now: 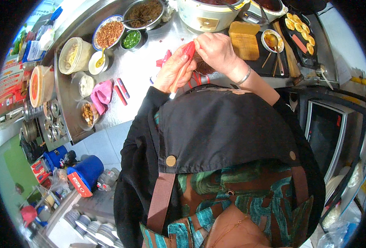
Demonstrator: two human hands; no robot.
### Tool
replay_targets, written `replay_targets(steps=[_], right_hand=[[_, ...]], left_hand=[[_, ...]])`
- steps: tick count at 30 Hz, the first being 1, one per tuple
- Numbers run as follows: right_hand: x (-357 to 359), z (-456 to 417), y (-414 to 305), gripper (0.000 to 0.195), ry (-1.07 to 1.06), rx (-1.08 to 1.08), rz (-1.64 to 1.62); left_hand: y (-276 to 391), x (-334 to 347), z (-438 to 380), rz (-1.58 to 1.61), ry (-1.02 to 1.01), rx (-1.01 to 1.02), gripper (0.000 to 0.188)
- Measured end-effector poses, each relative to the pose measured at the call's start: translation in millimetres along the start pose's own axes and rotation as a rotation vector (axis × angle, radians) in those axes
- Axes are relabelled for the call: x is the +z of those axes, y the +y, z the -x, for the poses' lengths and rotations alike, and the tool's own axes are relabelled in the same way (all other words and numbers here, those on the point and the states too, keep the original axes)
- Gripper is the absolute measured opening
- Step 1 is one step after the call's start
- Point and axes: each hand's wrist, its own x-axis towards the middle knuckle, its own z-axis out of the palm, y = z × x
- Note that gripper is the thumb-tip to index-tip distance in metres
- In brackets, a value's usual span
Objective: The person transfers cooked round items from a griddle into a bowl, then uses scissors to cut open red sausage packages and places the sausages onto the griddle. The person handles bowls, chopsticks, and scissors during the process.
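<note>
Over the steel counter (pixel 145 59), my left hand (pixel 170 69) grips a pale pink sausage (pixel 181 74) whose upper end is still inside a red plastic casing (pixel 188 49). My right hand (pixel 215 51) pinches the tip of that casing. Beneath my hands is a dark-filled bowl (pixel 205 65), mostly hidden. Loose red wrapper pieces (pixel 163 60) lie just left of my hands. Further left are two slim wrapped sticks, one red (pixel 120 95) and one red and blue (pixel 123 88), beside a pink cloth (pixel 102 95).
Bowls of peanuts (pixel 110 34), chopped green onion (pixel 131 39) and brown mince (pixel 145 14) stand at the back left. A rice cooker (pixel 203 18) is behind my hands. At the right are a wooden board (pixel 244 40), a sauce bowl (pixel 272 40) and a griddle (pixel 299 37) holding small round cakes.
</note>
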Motion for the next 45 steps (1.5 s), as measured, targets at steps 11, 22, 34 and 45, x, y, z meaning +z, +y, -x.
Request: replay_targets(steps=[11, 22, 34, 45], right_hand=[[-4.4, -3.6, 6.6, 0.009, 0.032, 0.028, 0.068], [-0.7, -2.5, 16.6, 0.01, 0.072, 0.029, 0.127], [-1.9, -3.0, 27.1, 0.012, 0.061, 0.047, 0.172], [-5.6, -4.9, 30.7, 0.012, 0.095, 0.04, 0.195]], left_hand=[[0.6, 5.8, -1.0, 0.012, -0.023, 0.019, 0.044], [0.6, 4.4, -2.2, -0.004, -0.026, 0.023, 0.042], [-0.7, -6.3, -6.1, -0.023, -0.001, -0.048, 0.038], [4.5, -1.0, -4.9, -0.038, -0.035, -0.073, 0.035]])
